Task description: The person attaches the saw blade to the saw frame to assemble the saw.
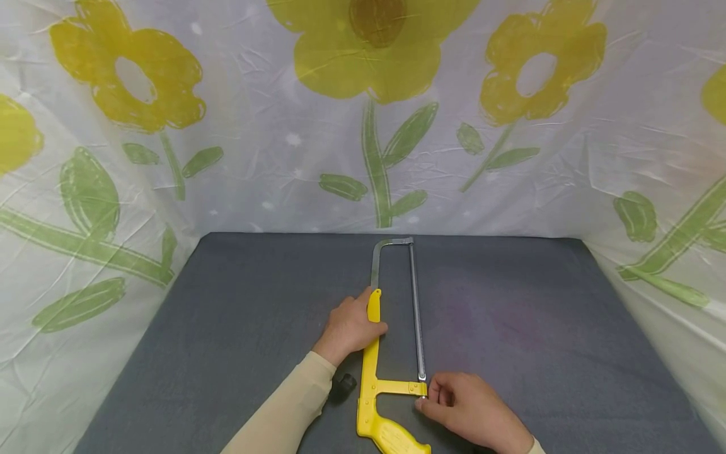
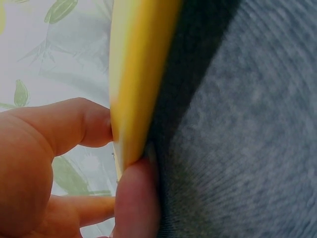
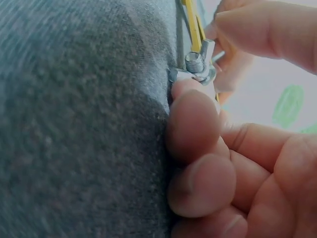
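Observation:
A hacksaw with a yellow handle and frame (image 1: 370, 359) lies on the dark grey cloth, its pistol grip toward me. Its silver blade (image 1: 417, 315) runs along the right side, and the bare metal bow (image 1: 376, 265) curves round at the far end. My left hand (image 1: 350, 326) grips the yellow frame tube about midway, thumb across it. At the blade's near end, my right hand (image 1: 471, 407) has its curled fingers and thumb round a wing nut (image 3: 208, 48) on a threaded bolt. The left wrist view shows fingers on both sides of the yellow tube (image 2: 138, 84).
Dark grey cloth (image 1: 255, 302) covers the table. White sheeting with yellow flowers (image 1: 255, 157) hangs behind and on both sides. A small black object (image 1: 346, 381) is beside my left wrist.

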### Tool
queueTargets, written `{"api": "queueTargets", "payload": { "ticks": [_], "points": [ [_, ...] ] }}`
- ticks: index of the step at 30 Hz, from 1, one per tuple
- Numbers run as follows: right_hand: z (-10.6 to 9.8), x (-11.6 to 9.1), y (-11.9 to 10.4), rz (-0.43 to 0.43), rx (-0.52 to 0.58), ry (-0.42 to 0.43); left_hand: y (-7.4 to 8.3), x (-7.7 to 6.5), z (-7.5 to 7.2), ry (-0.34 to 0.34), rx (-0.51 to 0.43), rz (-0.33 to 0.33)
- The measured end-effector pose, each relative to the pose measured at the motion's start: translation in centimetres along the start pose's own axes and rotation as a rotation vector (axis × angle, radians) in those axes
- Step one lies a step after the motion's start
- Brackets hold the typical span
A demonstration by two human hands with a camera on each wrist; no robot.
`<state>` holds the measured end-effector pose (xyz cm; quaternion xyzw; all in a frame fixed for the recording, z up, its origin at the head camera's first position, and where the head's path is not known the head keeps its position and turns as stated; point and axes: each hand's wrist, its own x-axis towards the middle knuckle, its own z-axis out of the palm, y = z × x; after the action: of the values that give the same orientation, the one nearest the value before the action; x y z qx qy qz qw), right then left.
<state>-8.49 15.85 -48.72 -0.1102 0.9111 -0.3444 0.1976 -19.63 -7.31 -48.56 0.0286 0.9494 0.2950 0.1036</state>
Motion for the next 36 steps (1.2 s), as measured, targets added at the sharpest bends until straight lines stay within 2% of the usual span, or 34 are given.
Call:
{"api": "queueTargets", "payload": {
  "ticks": [11,19,36],
  "points": [
    [0.23,-0.04,-0.38,-0.001,-0.033,0.041,0.14,0.03,-0.10,0.003,0.015,-0.004],
    [0.44,-0.11,-0.32,0.001,-0.064,0.067,0.07,-0.14,0.18,0.004,-0.009,-0.017],
    [0.56,0.17,0.00,-0.020,-0.083,0.081,-0.02,0.12,0.34,0.008,0.016,-0.011]
  ]
}}
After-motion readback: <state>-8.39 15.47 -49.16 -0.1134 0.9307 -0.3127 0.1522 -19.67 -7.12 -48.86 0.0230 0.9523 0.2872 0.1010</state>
